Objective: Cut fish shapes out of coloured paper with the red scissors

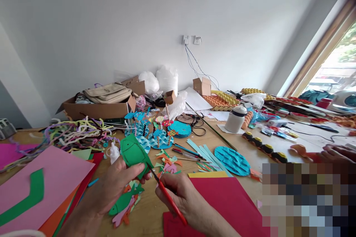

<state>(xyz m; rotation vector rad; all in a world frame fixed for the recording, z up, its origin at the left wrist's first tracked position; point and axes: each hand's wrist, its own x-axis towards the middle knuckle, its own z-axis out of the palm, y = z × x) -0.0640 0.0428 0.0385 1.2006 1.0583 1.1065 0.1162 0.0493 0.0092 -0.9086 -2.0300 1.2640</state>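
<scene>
Green construction paper point(132, 152), in the head view, is up off the wooden table point(150, 213), near the middle and slightly left, its long axis slanting from upper left down to lower right. A fish outline is drawn on it, the eye end toward the upper left. The left hand point(118, 177) reaches in from the lower left and grasps the paper's lower part, thumb flat on the face and fingers curled behind. The right hand point(185, 196) comes from the lower right, fingers wrapped around the red-handled scissors point(172, 202), whose dark blades point up and left, meeting the paper's right edge; how far they are parted cannot be told. Below the paper lies a pile of cut paper fish point(125, 205). Crimson paper point(219, 203) lies by the right hand, and a pink sheet point(58, 170) bearing a bent green strip point(37, 189) lies left of the left hand. Behind the held paper stand a white glue bottle point(114, 153) and blue wavy-based sea models point(160, 139).
</scene>
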